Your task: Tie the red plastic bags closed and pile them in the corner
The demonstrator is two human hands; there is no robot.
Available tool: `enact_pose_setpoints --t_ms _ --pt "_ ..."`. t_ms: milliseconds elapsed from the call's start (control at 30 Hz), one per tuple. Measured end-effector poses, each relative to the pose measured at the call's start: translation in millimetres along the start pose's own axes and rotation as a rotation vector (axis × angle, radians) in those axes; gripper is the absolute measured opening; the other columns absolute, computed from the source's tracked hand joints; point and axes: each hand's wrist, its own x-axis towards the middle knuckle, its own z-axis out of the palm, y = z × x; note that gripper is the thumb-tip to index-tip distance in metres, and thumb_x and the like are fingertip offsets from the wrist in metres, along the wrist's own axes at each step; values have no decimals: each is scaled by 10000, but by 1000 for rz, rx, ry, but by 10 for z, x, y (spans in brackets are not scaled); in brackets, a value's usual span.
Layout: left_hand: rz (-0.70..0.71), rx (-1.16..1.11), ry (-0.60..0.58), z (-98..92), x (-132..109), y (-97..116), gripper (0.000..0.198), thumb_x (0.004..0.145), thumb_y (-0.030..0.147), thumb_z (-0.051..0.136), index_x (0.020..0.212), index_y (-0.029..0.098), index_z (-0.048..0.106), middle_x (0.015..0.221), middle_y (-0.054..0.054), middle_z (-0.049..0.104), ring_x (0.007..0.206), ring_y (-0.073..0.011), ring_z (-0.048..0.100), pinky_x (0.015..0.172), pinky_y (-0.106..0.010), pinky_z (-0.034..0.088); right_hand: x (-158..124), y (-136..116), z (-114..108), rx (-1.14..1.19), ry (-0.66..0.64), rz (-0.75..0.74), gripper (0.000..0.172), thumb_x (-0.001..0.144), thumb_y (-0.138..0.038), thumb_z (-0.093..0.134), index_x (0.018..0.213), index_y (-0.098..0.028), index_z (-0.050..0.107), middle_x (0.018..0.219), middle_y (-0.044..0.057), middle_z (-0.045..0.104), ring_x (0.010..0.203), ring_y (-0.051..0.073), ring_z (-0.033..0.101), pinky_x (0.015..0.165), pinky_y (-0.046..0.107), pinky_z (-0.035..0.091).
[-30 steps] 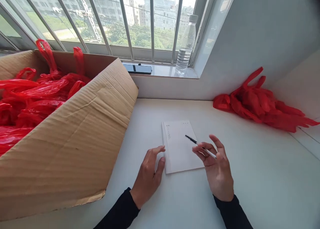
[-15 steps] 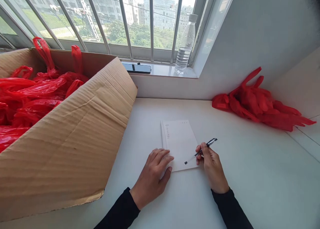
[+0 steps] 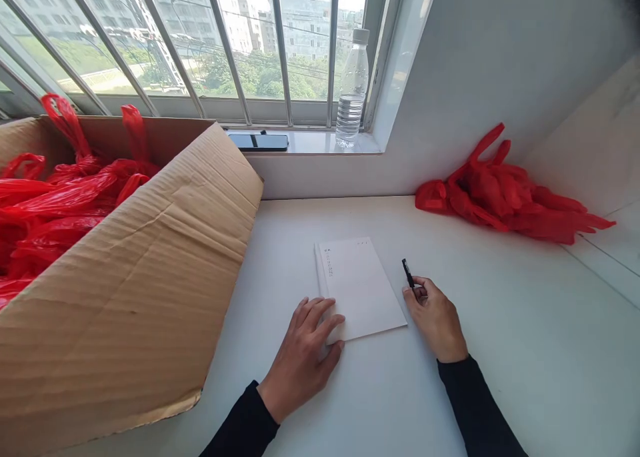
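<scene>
A white notebook [image 3: 363, 287] lies on the white table, with small dark marks along its top and left side. My left hand [image 3: 305, 350] rests palm down at its lower left corner, fingers spread, the fingertips on the page. To the right of the notebook, my right hand [image 3: 436, 316] is closed around a black pen [image 3: 408, 273]. The pen's dark end points up and away from me, and its other end is hidden in the fingers. This hand is off the page, just beyond the right edge.
A large cardboard box [image 3: 135, 297] holding red plastic bags [image 3: 70, 190] fills the left side. A red bag bundle [image 3: 505, 194] lies at the back right by the wall. On the sill of the barred window are a phone [image 3: 259, 142] and a water bottle [image 3: 351, 90].
My right hand has moved right, off the notebook, and the pen has turned in its fingers from slanting across the page to pointing away. My left hand stays. The view has shifted slightly.
</scene>
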Motion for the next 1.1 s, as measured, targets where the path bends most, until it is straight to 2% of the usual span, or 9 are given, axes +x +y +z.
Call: enact_pose_setpoints --t_ms 233,367,433,500,567,667,767,900,1100 --pt "-3 5 -5 1 5 -12 296 967 199 510 1252 264 562 1447 -85 514 1386 -277 428 1200 -605 319 0 -4 3 24 -3 1 383 882 -477 542 1144 -219 647 894 26 699 829 232 658 789 372 480" --pt "3 2 8 2 9 -20 297 966 199 521 1252 266 564 1445 -92 517 1377 -283 436 1185 -609 341 -40 -67 -18 145 35 -12 544 891 -471 572 1391 -264 512 818 -18 680 700 191 627 739 347 487" --pt "5 -1 8 0 7 -21 296 966 205 525 1253 266 565 1445 -96 519 1377 -287 436 1181 -614 346 -71 -116 -31 251 51 -34 509 906 -477 574 1375 -283 533 798 -19 675 664 177 603 705 332 482" --pt "4 -1 1 -3 6 -19 296 969 213 524 1257 266 566 1450 -96 518 1384 -289 431 1182 -615 345 -100 -160 -38 341 33 -48 386 930 -499 548 1225 -266 639 828 11 689 718 184 622 697 326 485" --pt "2 2 -5 -10 9 -16 294 972 219 521 1259 266 567 1453 -95 518 1392 -289 425 1184 -613 346 -117 -187 -35 434 2 -33 370 948 -525 520 1147 -252 669 910 41 711 810 202 651 714 333 506" --pt "6 6 -3 -20 18 -15 289 971 217 526 1253 262 573 1447 -98 527 1384 -290 439 1179 -613 357 -118 -190 -13 572 -8 -23 396 961 -529 500 1202 -248 639 1040 69 718 956 230 664 785 373 546" --pt "30 10 14 -9 18 -33 285 968 198 534 1243 257 578 1448 -102 534 1366 -292 467 1160 -608 394 -99 -164 19 667 16 -66 372 975 -475 491 1237 -238 606 1125 85 706 1105 243 640 918 432 539" --pt "83 27 35 34 0 -74 281 978 176 538 1247 246 582 1455 -104 545 1367 -290 475 1110 -560 480 -80 -137 74 686 -4 -92 379 930 -415 603 1267 -251 546 1188 85 685 1141 233 625 1011 468 489" --pt "152 1 111 20 5 -76 319 994 193 547 1309 241 551 1449 -109 566 1394 -261 471 1067 -452 547 -128 -215 99 726 -40 -105 399 924 -497 624 1230 -258 535 1164 85 669 1128 232 620 968 449 524"
